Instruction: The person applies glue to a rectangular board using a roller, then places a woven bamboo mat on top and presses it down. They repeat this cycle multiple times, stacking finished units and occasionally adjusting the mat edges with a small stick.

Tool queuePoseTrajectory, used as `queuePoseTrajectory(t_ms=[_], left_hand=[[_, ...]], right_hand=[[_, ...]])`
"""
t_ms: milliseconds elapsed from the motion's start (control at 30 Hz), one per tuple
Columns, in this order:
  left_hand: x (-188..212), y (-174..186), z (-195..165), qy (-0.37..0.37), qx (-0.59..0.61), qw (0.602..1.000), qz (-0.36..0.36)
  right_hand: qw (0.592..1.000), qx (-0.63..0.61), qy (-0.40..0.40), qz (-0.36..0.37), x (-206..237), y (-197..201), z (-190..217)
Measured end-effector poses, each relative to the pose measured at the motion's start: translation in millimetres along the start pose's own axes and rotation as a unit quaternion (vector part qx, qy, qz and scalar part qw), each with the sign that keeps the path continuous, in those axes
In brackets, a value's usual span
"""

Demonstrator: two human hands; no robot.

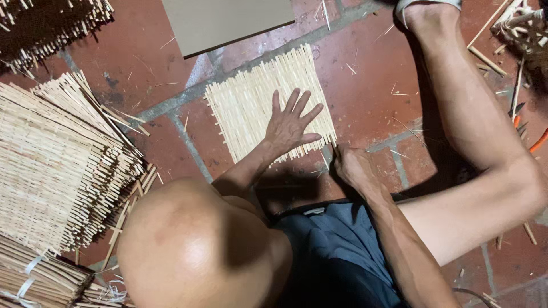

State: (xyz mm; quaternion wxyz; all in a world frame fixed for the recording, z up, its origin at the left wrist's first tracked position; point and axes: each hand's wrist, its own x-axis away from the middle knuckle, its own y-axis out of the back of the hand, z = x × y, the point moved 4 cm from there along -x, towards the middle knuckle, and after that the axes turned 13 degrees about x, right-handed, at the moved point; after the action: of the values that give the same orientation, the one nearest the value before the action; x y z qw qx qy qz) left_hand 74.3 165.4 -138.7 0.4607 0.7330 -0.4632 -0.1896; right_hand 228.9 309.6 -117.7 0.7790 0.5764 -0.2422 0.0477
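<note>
The left hand [289,122] lies flat with fingers spread on the woven mat [251,105], which rests on the tile floor [365,85]. The right hand [349,166], clenched, touches the mat's near corner just beside the left thumb

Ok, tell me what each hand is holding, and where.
The left hand lies flat, fingers spread, on the woven bamboo mat, pressing rather than gripping. The right hand is closed at the mat's near corner; its hold cannot be told.

Left hand [290,122] lies flat, fingers spread, on a woven mat [251,105] (red tile floor [371,80] beneath); right hand [351,166] grips its edge.
</note>
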Motion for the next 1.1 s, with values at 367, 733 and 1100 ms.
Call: queuePoseTrajectory(t_ms=[367,733,1100], left_hand=[[-4.6,-13.6,10.2,-0.027,0.018,0.999,-0.033],[129.9,8.2,94.2,0.133,0.031,0.972,-0.193],[140.2,16.7,113.1,0.160,0.108,0.958,-0.210]], right_hand=[[0.997,0.012,-0.050,0.052,3.2,2.3,-16.3],[0.997,-0.028,-0.045,-0.061,-59.7,40.1,-16.8],[0.975,-0.084,-0.026,-0.205,-131.8,32.5,40.9]])
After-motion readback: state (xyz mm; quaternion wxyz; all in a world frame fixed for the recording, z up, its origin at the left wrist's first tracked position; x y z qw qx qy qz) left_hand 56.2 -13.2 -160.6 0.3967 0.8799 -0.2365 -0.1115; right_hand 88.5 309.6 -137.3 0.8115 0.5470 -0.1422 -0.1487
